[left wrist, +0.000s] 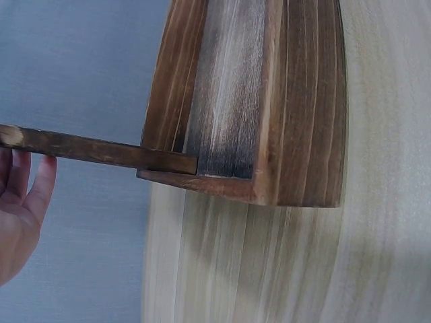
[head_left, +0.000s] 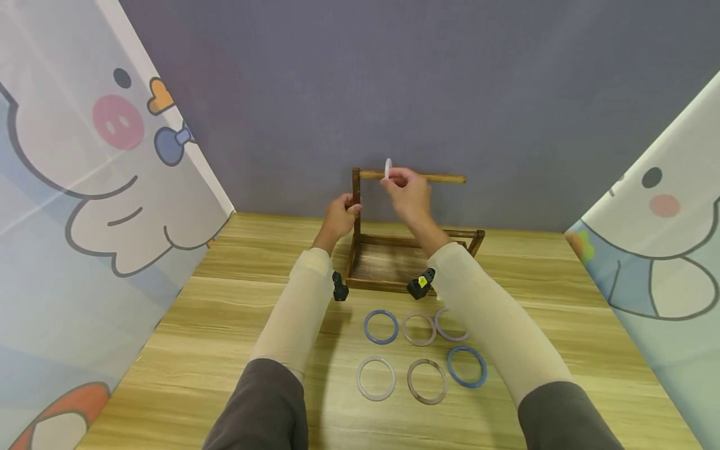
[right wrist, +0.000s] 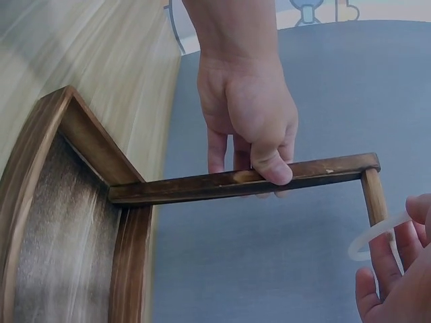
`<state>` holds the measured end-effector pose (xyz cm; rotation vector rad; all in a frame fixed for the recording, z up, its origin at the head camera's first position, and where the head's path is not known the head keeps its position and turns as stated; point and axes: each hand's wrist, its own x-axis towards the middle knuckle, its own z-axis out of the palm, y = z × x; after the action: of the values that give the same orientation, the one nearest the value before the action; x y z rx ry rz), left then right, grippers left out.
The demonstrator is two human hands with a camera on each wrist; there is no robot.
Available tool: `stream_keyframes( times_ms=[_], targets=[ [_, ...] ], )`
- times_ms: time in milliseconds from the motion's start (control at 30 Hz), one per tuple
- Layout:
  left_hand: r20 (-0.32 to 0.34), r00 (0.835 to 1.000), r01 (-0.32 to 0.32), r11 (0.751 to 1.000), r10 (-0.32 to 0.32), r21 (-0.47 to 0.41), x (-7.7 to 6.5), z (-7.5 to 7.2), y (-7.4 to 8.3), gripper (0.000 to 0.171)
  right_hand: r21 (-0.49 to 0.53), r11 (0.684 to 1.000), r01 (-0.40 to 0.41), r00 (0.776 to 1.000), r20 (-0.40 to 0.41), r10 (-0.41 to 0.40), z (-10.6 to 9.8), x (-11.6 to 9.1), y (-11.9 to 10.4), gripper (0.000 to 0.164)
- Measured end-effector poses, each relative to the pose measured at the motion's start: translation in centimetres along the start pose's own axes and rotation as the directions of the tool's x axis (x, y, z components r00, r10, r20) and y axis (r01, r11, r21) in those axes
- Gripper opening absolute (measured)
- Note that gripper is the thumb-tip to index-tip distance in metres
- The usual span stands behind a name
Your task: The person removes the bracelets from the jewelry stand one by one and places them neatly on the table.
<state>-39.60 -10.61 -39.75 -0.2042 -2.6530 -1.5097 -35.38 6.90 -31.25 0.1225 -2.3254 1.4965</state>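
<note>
A dark brown wooden stand (head_left: 375, 284) has a shallow tray base, an upright post (head_left: 356, 219) at its left and a lighter rod (head_left: 448, 179) reaching right from the post's top. My left hand (head_left: 339, 217) grips the post partway up, thumb on one side and fingers behind, as the right wrist view shows. My right hand (head_left: 413, 197) is at the rod near the post. Its thumb and fingers pinch a white bangle (right wrist: 367, 243), seen nearly edge-on in the head view. The bangle crosses the rod in the right wrist view, with my fingertips right beside it.
On the wooden table (head_left: 253, 281) before the stand lie several bangles: a dark blue one (head_left: 367, 331), a white one (head_left: 359, 381), a brownish one (head_left: 413, 390), a brighter blue one (head_left: 482, 374) and pinkish ones. A grey backdrop (head_left: 292, 125) rises behind the stand.
</note>
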Motion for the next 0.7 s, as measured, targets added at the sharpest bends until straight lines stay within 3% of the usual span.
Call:
stream_keyframes(
  times_ms=[367,700],
  targets=[
    [-0.010,1.000,-0.025,1.000,0.025,-0.003,0.0,0.1,0.1,0.036,0.005,1.000,0.002,1.000,-0.011,-0.002,-1.7,0.4,0.4,0.023],
    [0.005,1.000,-0.005,1.000,0.005,-0.013,0.0,0.0,0.0,0.046,0.035,0.999,0.008,0.999,-0.046,-0.006,-3.8,1.0,0.9,0.024]
  ],
)
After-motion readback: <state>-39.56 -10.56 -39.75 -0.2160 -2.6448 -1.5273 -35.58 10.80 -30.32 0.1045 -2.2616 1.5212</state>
